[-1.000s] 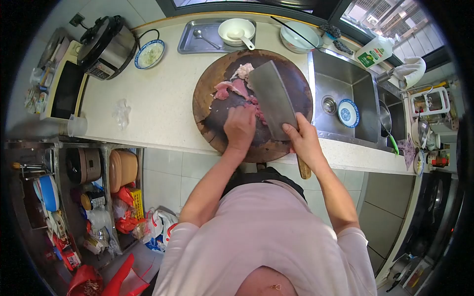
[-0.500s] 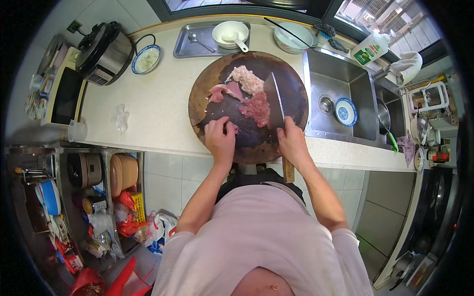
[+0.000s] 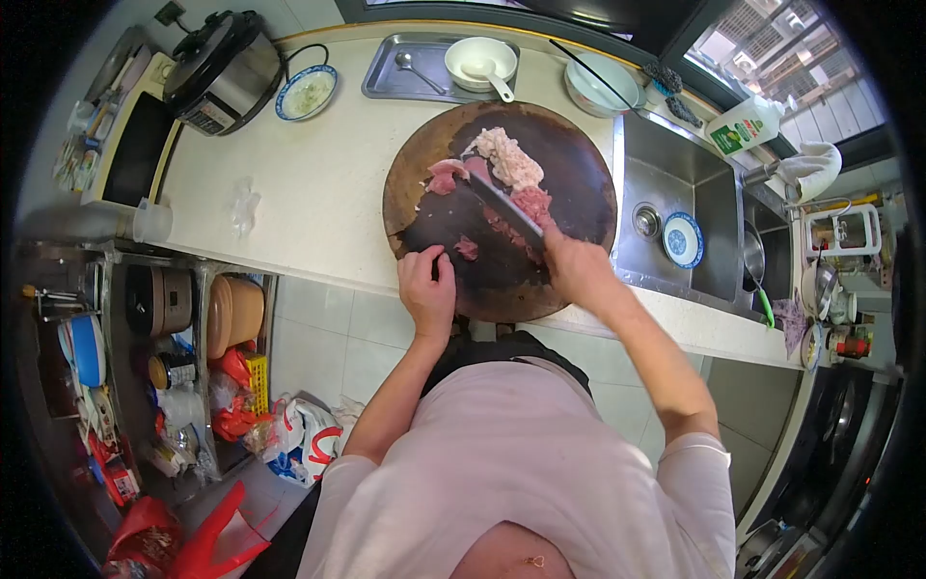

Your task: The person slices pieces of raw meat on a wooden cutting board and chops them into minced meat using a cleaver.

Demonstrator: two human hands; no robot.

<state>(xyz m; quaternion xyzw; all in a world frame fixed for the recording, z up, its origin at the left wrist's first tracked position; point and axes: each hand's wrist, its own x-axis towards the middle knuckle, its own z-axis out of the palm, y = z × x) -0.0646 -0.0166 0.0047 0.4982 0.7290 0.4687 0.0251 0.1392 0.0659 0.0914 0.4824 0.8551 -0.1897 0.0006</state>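
My right hand (image 3: pixel 582 273) grips a cleaver (image 3: pixel 508 212), its blade slanting to the far left across the round wooden chopping board (image 3: pixel 410 179). Minced red meat (image 3: pixel 532 204) lies along the blade, partly hidden by it. Beyond it sits a heap of pale minced meat (image 3: pixel 508 159). Some pink meat slices (image 3: pixel 447 177) rest near the blade's tip. My left hand (image 3: pixel 426 285), fingers curled and seemingly holding nothing, is at the board's near left edge. A small meat piece (image 3: pixel 467 248) lies just beyond it, apart from the fingers.
Behind the board stand a metal tray (image 3: pixel 386 87) with a spoon and white bowl (image 3: pixel 479 60), and a glass bowl (image 3: pixel 590 92). At right is a sink (image 3: pixel 666 164) holding a blue-and-white bowl (image 3: pixel 683 240). A patterned dish (image 3: pixel 307 93) and pressure cooker (image 3: pixel 224 72) stand left.
The cleaver has swung from upright at the right of the meat to slanting left across it. My left hand has drawn back from the small meat piece. The view has shifted slightly.
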